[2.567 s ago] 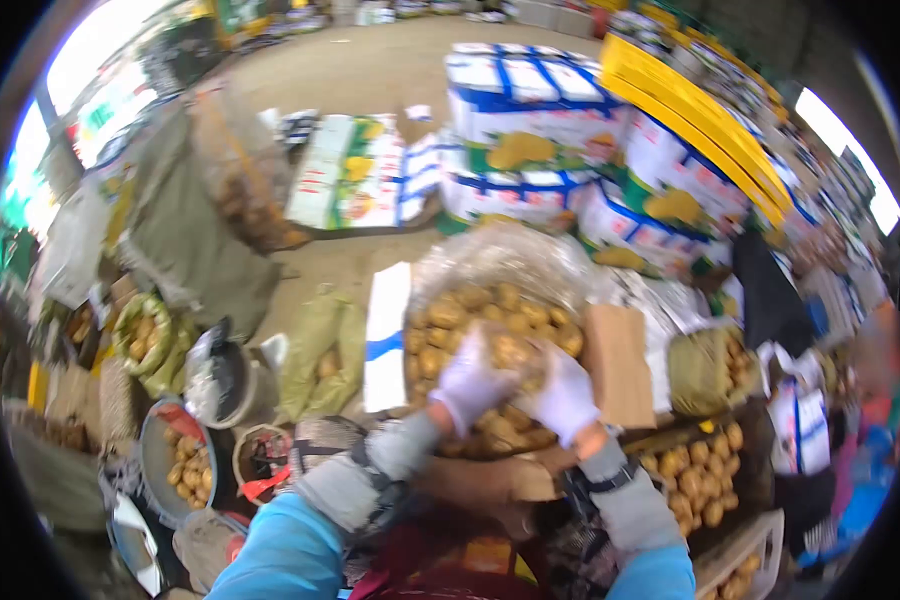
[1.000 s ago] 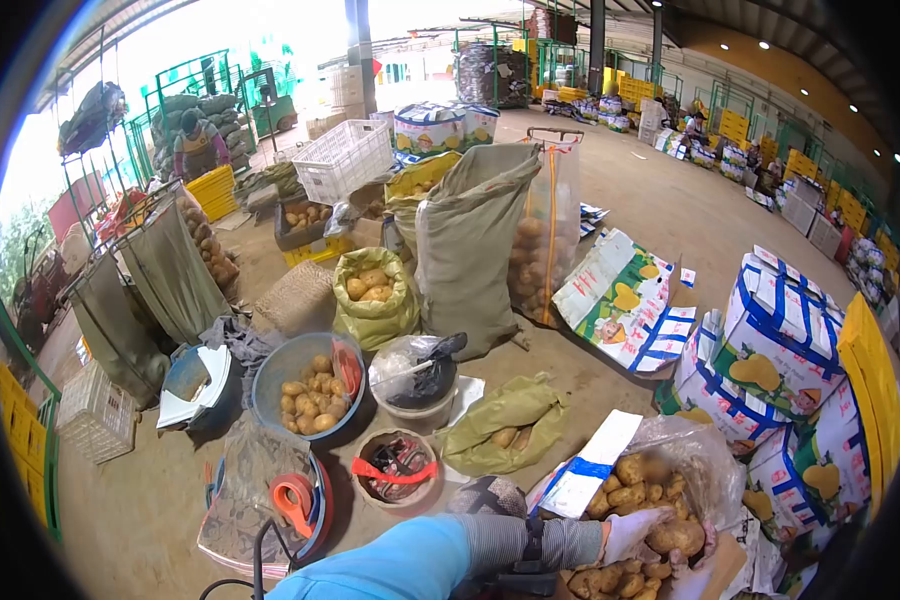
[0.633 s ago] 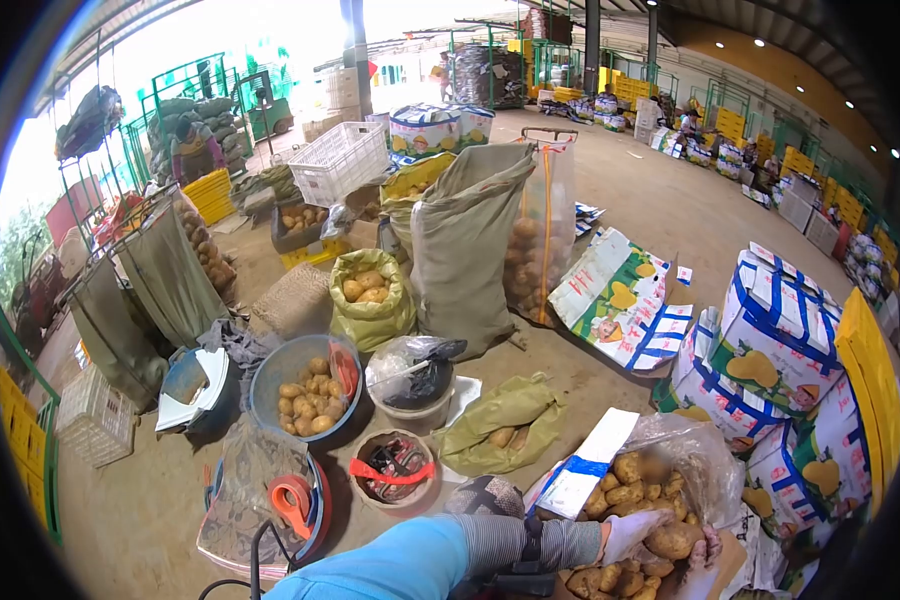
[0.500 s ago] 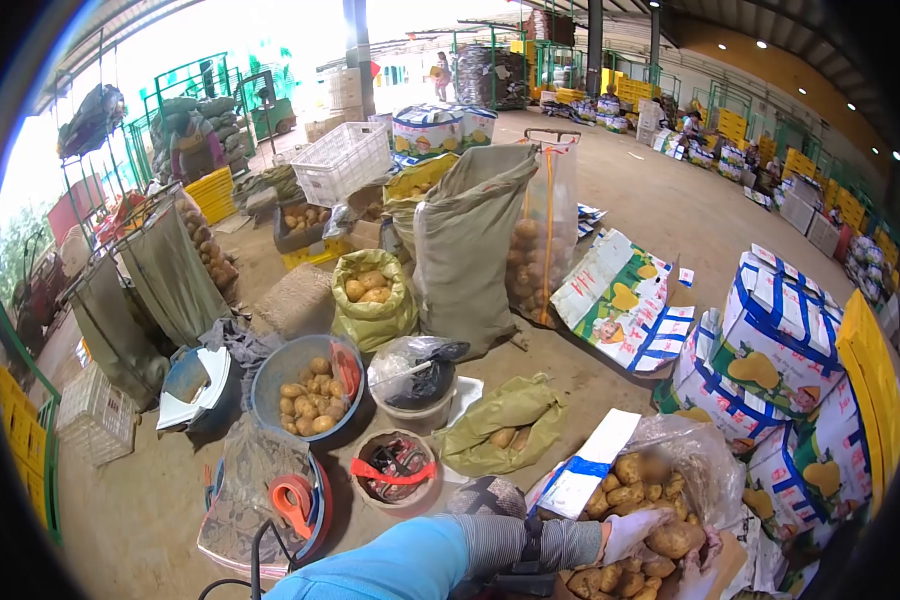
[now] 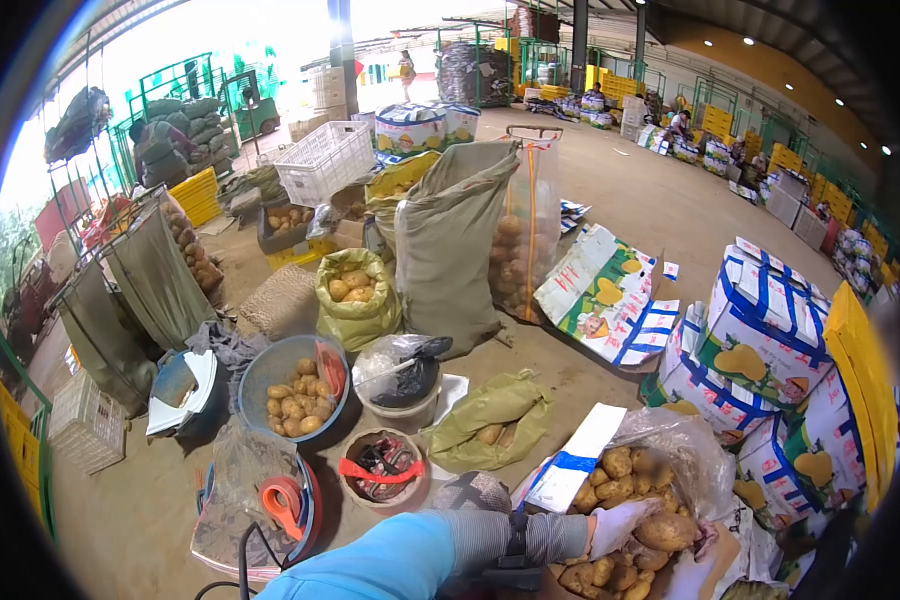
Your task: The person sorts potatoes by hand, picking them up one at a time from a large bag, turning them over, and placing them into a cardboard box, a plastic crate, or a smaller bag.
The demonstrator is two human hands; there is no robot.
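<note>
A large potato [image 5: 667, 531] is between my two gloved hands, above an open box of potatoes [image 5: 612, 490]. My left hand [image 5: 620, 527], at the end of a blue and striped sleeve, has its fingers closed over the potato's left side. My right hand [image 5: 698, 566] is at its right side, fingers curled against it; the box rim partly surrounds this hand. Clear plastic lining [image 5: 695, 455] bunches at the box's far side. A white flap with blue tape [image 5: 576, 462] sticks up on the left.
Left of the box lie a green sack [image 5: 495, 425], a basket with a red strap [image 5: 382, 470] and a blue basin of potatoes [image 5: 295, 385]. Printed cartons [image 5: 765, 320] and a yellow crate [image 5: 860, 375] stack up at right. A tall sack [image 5: 450, 245] stands ahead.
The whole view has shifted a little, so most things sit slightly further left. Both hands stay at the same potato, with little visible movement.
</note>
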